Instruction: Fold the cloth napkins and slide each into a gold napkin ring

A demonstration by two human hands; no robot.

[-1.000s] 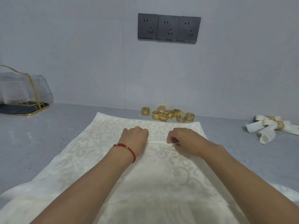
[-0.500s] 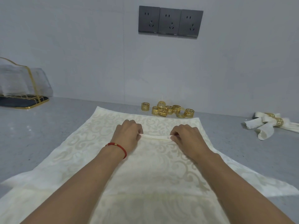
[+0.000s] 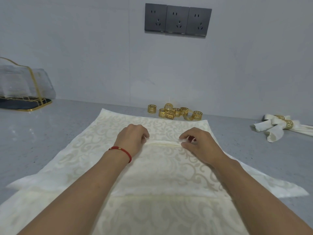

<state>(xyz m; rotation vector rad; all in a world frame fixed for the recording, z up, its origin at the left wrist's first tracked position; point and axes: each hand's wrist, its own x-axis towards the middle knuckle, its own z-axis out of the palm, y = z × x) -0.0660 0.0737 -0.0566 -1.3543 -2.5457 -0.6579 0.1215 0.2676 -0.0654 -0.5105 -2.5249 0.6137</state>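
Note:
A cream cloth napkin (image 3: pixel 94 146) with a scroll pattern lies spread on the grey counter. Across its middle runs a narrow raised pleat (image 3: pixel 163 143). My left hand (image 3: pixel 132 139), with a red cord on the wrist, pinches the pleat's left end. My right hand (image 3: pixel 198 144) pinches the right end between thumb and fingers. Several gold napkin rings (image 3: pixel 176 113) lie in a heap just beyond the napkin's far edge, by the wall.
Two rolled napkins in gold rings (image 3: pixel 279 127) lie at the right on the counter (image 3: pixel 42 133). A gold wire rack holding clear plastic (image 3: pixel 22 89) stands at the far left. Three dark wall sockets (image 3: pixel 177 20) are above the rings.
My hands have moved apart along the pleat, which is now longer. The near corners of the napkin have spread wider on the counter.

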